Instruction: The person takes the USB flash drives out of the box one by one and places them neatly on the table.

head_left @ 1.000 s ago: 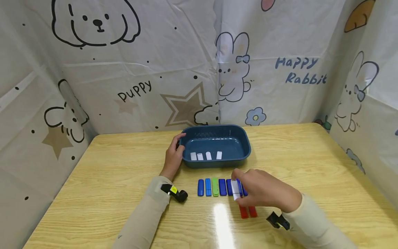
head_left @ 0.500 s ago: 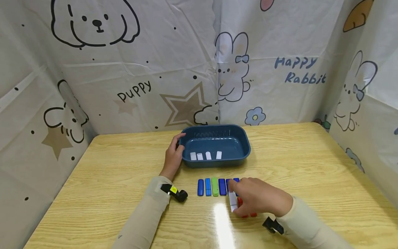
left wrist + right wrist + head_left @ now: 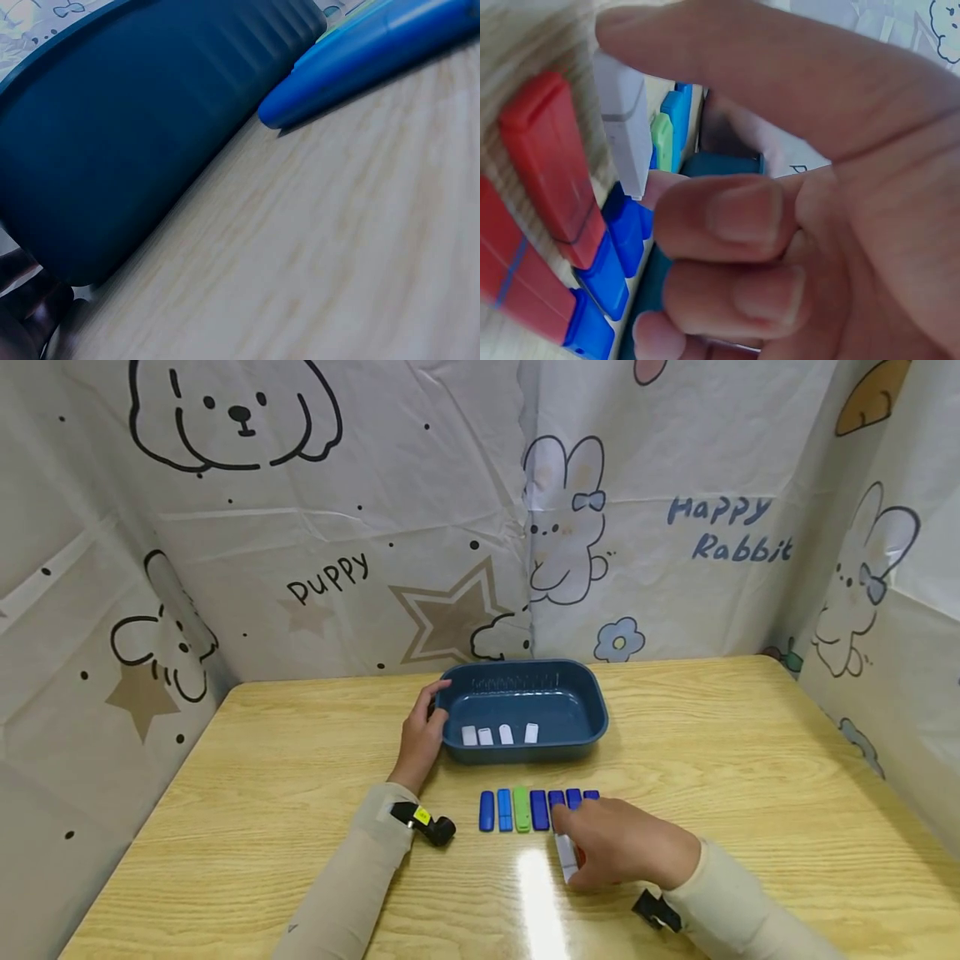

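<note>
My right hand (image 3: 630, 842) pinches a white USB flash drive (image 3: 566, 857) by its two ends, between thumb and a finger. In the right wrist view the drive (image 3: 625, 124) stands left of two red flash drives (image 3: 555, 157), mostly hidden by the hand in the head view. Whether it touches the table cannot be told. Beyond it runs a row of flash drives: several blue ones (image 3: 539, 810) and a green one (image 3: 521, 810). My left hand (image 3: 420, 739) holds the left end of a dark blue plastic basin (image 3: 525, 753), its fingers at the rim.
Inside the basin, several white flash drives (image 3: 506, 734) lie along the near side. Wooden tabletop (image 3: 300, 760) stretches around the row and the basin. A printed cloth (image 3: 337, 635) hangs behind and at both sides.
My right hand has brought the white flash drive from over the blue row toward me, beside the red ones. More of the row's right end shows. The left hand stays on the basin.
</note>
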`<state>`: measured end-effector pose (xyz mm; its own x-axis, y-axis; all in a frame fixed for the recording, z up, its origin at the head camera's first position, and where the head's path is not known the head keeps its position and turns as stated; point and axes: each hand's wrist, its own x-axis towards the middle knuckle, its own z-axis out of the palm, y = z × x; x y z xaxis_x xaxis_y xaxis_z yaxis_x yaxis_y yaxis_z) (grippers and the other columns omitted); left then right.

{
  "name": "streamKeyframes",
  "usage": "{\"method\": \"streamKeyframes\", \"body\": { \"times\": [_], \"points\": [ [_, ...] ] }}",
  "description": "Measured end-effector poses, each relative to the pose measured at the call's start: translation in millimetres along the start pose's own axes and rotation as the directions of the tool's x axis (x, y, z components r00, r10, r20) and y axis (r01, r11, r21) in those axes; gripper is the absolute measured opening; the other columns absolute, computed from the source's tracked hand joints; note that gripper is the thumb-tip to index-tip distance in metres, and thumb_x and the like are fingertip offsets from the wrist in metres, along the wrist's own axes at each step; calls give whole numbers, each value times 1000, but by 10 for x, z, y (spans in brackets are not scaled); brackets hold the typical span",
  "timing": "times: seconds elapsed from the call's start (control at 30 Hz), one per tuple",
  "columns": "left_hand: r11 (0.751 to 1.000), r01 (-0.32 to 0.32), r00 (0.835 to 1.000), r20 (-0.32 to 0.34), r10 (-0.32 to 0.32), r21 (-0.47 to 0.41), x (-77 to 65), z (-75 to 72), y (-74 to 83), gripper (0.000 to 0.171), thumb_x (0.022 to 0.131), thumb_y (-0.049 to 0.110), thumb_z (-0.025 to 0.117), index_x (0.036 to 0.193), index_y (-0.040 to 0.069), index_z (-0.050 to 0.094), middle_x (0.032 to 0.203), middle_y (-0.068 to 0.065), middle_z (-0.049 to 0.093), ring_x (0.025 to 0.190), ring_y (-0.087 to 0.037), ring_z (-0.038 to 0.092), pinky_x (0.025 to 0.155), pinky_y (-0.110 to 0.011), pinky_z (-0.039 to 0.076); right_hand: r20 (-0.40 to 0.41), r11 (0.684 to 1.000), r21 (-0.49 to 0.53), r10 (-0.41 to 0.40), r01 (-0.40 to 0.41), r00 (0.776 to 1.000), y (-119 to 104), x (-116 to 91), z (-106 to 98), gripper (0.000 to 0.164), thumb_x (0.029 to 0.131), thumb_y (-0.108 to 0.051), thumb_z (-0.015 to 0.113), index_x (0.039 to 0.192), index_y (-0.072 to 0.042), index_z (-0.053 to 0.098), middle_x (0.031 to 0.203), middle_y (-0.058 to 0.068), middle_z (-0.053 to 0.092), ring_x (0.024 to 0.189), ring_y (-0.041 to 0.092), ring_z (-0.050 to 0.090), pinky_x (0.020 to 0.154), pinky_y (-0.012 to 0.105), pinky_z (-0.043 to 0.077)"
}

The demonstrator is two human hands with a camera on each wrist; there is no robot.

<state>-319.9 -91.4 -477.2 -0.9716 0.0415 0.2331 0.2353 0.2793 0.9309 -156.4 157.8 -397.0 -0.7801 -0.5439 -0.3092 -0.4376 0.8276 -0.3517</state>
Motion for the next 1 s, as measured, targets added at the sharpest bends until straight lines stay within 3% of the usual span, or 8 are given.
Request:
{"method": "streamKeyframes", "body": {
  "times": [0.2, 1.0],
  "points": [
    [1000, -8, 1000, -2, 8, -7, 4, 5, 7, 44, 93, 14, 42, 134, 27, 52, 149, 2, 41, 139, -17, 32, 114, -43, 23, -1, 998, -66, 15, -15, 1000, -19, 31, 52, 46, 68, -30, 83, 101, -10, 58, 67, -6, 50, 59, 12, 48, 53, 29, 41],
    [1000, -13, 1000, -3, 13, 3, 2, 0, 13, 45, 92, 14, 42, 134, 26, 52, 149, 0, 41, 138, -17, 33, 113, -43, 24, -24, 990, -119, 71, -74, 997, -44, 28, 72, 46, 66, -36, 84, 94, -12, 55, 64, -5, 49, 56, 12, 48, 51, 31, 40]
  ]
}}
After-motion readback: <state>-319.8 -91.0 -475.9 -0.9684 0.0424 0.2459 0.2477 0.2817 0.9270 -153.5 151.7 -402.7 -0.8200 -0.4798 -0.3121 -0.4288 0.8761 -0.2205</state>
